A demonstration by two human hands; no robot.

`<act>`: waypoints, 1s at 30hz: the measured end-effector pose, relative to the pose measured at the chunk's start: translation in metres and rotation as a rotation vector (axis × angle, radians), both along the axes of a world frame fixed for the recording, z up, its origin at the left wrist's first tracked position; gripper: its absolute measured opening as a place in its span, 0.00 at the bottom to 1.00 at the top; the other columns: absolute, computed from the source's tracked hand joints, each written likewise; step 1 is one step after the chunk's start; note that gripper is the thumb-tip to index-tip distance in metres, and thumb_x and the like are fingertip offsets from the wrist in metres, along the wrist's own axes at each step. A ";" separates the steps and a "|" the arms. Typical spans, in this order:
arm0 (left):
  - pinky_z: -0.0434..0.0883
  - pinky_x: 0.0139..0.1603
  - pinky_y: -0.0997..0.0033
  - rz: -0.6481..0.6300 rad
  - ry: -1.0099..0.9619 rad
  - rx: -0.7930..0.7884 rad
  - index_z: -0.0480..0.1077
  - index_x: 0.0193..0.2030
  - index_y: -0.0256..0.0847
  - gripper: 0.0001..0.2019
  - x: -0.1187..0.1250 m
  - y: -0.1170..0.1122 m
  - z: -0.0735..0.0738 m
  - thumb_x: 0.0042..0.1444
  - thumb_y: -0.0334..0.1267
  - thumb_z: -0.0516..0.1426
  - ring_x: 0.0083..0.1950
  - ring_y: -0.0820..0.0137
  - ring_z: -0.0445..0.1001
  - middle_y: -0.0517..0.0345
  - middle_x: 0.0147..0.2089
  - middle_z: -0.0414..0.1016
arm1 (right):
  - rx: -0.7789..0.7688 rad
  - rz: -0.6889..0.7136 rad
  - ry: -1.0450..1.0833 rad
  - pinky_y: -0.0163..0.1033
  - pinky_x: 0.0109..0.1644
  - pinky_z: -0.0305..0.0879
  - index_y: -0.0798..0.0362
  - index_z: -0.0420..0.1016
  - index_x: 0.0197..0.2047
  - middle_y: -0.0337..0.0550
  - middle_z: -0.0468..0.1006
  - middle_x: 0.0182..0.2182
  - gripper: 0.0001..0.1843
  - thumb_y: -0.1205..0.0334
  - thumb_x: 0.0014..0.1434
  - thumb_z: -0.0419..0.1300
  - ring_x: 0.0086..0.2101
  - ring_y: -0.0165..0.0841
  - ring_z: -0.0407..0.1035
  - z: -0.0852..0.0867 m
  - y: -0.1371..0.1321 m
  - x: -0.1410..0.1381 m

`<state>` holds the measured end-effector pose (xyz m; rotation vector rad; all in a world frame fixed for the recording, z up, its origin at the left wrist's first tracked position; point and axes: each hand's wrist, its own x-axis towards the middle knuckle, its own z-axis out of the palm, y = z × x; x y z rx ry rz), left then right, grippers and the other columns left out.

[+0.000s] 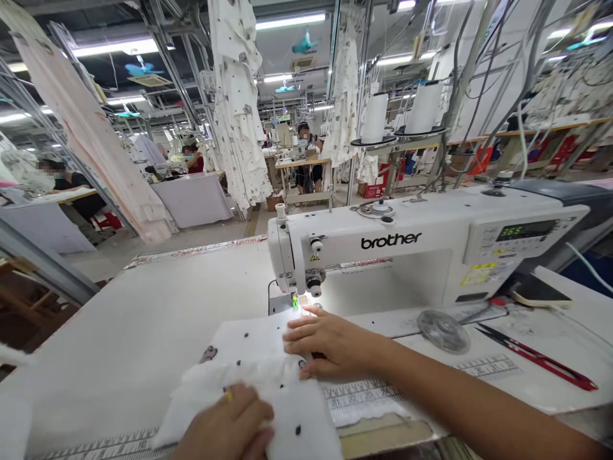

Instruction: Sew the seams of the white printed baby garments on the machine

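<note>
A white fabric piece (249, 377) with small dark prints lies on the sewing table, its far edge under the needle of a white Brother sewing machine (407, 255). My right hand (330, 342) lies flat on the fabric just in front of the lit needle area (295, 301), fingers stretched toward the presser foot. My left hand (230, 425) is at the near edge, fingers curled and pinching a fold of the same fabric.
Red-handled thread snips (536, 358) lie on the table at the right, beside a clear bobbin disc (443, 330). Two white thread cones (373, 118) stand behind the machine. Hanging printed garments (239, 108) and other seated workers (306, 156) fill the background.
</note>
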<state>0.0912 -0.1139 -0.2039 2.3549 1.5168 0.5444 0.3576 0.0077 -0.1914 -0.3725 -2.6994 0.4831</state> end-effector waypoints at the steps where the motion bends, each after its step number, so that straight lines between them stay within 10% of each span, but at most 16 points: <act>1: 0.76 0.47 0.63 -0.106 0.048 0.047 0.75 0.46 0.51 0.12 0.008 0.015 0.002 0.63 0.44 0.51 0.48 0.62 0.77 0.55 0.45 0.79 | 0.033 0.007 -0.008 0.47 0.69 0.39 0.50 0.72 0.55 0.44 0.77 0.51 0.17 0.51 0.68 0.55 0.60 0.35 0.62 0.000 0.001 0.001; 5: 0.58 0.68 0.41 -0.215 0.271 0.076 0.52 0.71 0.43 0.29 0.028 0.062 0.004 0.67 0.49 0.49 0.72 0.53 0.54 0.47 0.72 0.57 | 0.193 -0.010 -0.039 0.48 0.69 0.43 0.54 0.72 0.53 0.47 0.77 0.50 0.20 0.47 0.68 0.54 0.55 0.37 0.66 -0.002 0.008 0.004; 10: 0.47 0.69 0.32 -0.232 0.346 -0.049 0.40 0.74 0.51 0.32 0.022 0.079 -0.002 0.67 0.55 0.45 0.75 0.52 0.43 0.55 0.75 0.42 | 0.250 -0.082 -0.064 0.47 0.67 0.46 0.54 0.73 0.50 0.45 0.78 0.48 0.19 0.48 0.69 0.54 0.52 0.37 0.68 -0.002 0.017 0.009; 22: 0.53 0.68 0.37 -0.265 0.167 0.009 0.55 0.70 0.48 0.32 0.022 0.085 0.015 0.63 0.57 0.52 0.72 0.53 0.54 0.50 0.71 0.57 | 0.155 -0.107 -0.014 0.50 0.64 0.54 0.50 0.72 0.55 0.45 0.78 0.49 0.17 0.52 0.69 0.54 0.54 0.39 0.67 -0.007 0.021 0.010; 26: 0.65 0.65 0.53 -0.049 0.072 0.234 0.67 0.60 0.45 0.18 0.010 0.074 0.020 0.66 0.44 0.52 0.61 0.63 0.71 0.52 0.60 0.74 | 0.158 -0.088 -0.045 0.51 0.62 0.60 0.48 0.71 0.58 0.45 0.75 0.54 0.18 0.52 0.69 0.55 0.55 0.41 0.67 -0.007 0.025 0.013; 30: 0.64 0.64 0.49 0.307 0.009 0.552 0.64 0.61 0.40 0.18 -0.031 0.030 0.027 0.66 0.34 0.49 0.62 0.60 0.68 0.44 0.58 0.72 | 0.169 -0.110 -0.054 0.51 0.60 0.66 0.45 0.71 0.59 0.43 0.74 0.56 0.19 0.52 0.67 0.56 0.56 0.42 0.67 -0.007 0.027 0.015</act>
